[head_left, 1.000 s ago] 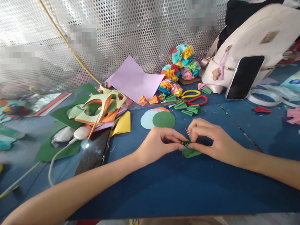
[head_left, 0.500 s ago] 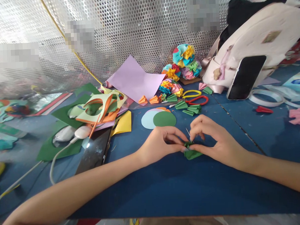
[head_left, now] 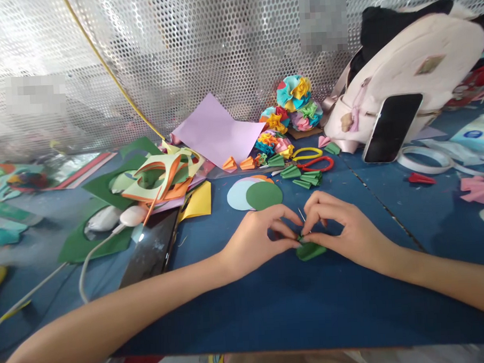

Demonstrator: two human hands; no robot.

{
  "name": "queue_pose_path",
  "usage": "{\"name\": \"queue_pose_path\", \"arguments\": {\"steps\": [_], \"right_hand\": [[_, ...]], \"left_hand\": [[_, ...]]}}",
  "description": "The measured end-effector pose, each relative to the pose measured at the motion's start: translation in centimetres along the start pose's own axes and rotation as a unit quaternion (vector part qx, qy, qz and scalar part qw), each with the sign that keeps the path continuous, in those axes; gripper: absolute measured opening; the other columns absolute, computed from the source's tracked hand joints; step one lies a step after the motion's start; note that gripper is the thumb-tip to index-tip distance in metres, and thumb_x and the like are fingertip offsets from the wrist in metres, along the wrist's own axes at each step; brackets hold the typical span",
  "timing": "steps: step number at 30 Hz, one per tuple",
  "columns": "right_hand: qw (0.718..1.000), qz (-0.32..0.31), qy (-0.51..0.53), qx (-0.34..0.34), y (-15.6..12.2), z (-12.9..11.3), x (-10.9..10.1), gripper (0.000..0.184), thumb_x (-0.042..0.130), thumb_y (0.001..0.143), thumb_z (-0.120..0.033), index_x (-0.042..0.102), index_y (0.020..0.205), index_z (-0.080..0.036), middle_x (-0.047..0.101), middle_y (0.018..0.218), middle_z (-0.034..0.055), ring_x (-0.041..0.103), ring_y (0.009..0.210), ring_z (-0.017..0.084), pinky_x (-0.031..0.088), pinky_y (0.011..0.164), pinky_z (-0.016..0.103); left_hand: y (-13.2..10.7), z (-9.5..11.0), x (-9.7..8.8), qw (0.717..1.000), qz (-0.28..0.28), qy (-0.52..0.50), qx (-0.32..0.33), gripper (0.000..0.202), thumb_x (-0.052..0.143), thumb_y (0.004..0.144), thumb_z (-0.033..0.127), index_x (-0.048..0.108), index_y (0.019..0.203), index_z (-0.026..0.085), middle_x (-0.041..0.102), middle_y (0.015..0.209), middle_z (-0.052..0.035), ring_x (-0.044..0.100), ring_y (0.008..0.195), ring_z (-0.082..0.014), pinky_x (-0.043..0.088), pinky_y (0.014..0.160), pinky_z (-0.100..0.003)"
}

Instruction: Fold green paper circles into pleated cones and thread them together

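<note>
My left hand (head_left: 256,238) and my right hand (head_left: 346,230) meet at the middle of the blue table (head_left: 271,303), both pinched on a small folded green paper piece (head_left: 310,250) that rests on the table. A thin needle (head_left: 300,215) sticks up between the fingertips of the two hands. Just beyond the hands lie stacked paper circles (head_left: 255,194), the top one green. Several folded green pieces (head_left: 306,176) lie behind those.
Red and yellow scissors (head_left: 314,159) and paper flower balls (head_left: 298,101) sit at the back. A pink backpack (head_left: 405,72) props a phone (head_left: 392,127) at right. Paper scraps (head_left: 161,177), a white charger with its cable (head_left: 119,219) and another phone (head_left: 152,249) lie at left. A perforated metal wall (head_left: 204,49) closes the back.
The hands have stayed pinched on the green piece and shifted only slightly. The view has tilted a little.
</note>
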State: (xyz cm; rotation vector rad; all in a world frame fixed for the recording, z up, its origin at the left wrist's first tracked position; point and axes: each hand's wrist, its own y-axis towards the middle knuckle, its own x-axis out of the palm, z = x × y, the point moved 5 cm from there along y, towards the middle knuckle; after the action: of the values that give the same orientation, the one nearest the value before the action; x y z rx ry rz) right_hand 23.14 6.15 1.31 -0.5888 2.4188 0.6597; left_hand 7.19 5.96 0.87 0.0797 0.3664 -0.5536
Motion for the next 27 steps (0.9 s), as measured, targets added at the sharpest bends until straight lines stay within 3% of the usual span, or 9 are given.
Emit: {"name": "queue_pose_path", "arguments": {"steps": [5, 10, 14, 20, 27], "right_hand": [[1.000, -0.003, -0.011, -0.016, 0.0, -0.3, 0.1, 0.011, 0.066, 0.082, -0.014, 0.061, 0.080, -0.024, 0.054, 0.093, 0.0016, 0.055, 0.085, 0.016, 0.044, 0.068, 0.028], [1.000, -0.007, -0.012, 0.023, -0.1, -0.1, 0.4, 0.017, 0.064, 0.081, -0.011, 0.059, 0.088, -0.025, 0.059, 0.085, -0.0015, 0.054, 0.072, 0.014, 0.043, 0.063, 0.027], [1.000, 0.016, 0.012, 0.002, -0.1, -0.6, 0.1, 0.012, 0.062, 0.085, -0.012, 0.064, 0.085, -0.024, 0.057, 0.078, -0.0015, 0.054, 0.071, 0.013, 0.043, 0.064, 0.027], [0.998, 0.055, 0.022, -0.013, -0.2, -1.0, -0.3, 0.010, 0.064, 0.086, -0.015, 0.067, 0.083, -0.024, 0.053, 0.073, -0.0021, 0.051, 0.065, 0.011, 0.040, 0.060, 0.026], [0.998, 0.032, 0.012, -0.053, -0.1, -1.1, 0.1, 0.006, 0.065, 0.088, -0.019, 0.066, 0.083, -0.021, 0.056, 0.074, -0.0009, 0.051, 0.068, 0.012, 0.041, 0.061, 0.026]], "left_hand": [[-0.1, 0.8, 0.0, 0.998, -0.001, 0.059, 0.014, 0.030, 0.071, 0.077, 0.015, 0.056, 0.102, 0.020, 0.075, 0.077, 0.0013, 0.071, 0.076, -0.0153, 0.050, 0.076, -0.024], [-0.5, 1.4, 0.3, 0.995, 0.004, 0.088, 0.039, 0.042, 0.068, 0.077, 0.012, 0.046, 0.112, 0.023, 0.070, 0.078, 0.0038, 0.068, 0.077, -0.0155, 0.048, 0.074, -0.024], [-0.6, 1.2, 0.8, 0.996, 0.026, 0.066, 0.061, 0.053, 0.077, 0.073, 0.025, 0.044, 0.114, 0.023, 0.060, 0.080, 0.0038, 0.061, 0.077, -0.0147, 0.046, 0.070, -0.024], [0.1, -0.1, 0.8, 0.998, 0.039, -0.035, 0.032, 0.021, 0.072, 0.079, 0.028, 0.059, 0.091, 0.017, 0.059, 0.072, 0.0034, 0.055, 0.066, -0.0094, 0.040, 0.062, -0.021], [0.0, -0.4, 0.6, 0.997, 0.056, 0.005, 0.046, 0.012, 0.070, 0.074, 0.010, 0.061, 0.068, 0.015, 0.060, 0.064, 0.0050, 0.052, 0.062, -0.0073, 0.038, 0.060, -0.019]]}}
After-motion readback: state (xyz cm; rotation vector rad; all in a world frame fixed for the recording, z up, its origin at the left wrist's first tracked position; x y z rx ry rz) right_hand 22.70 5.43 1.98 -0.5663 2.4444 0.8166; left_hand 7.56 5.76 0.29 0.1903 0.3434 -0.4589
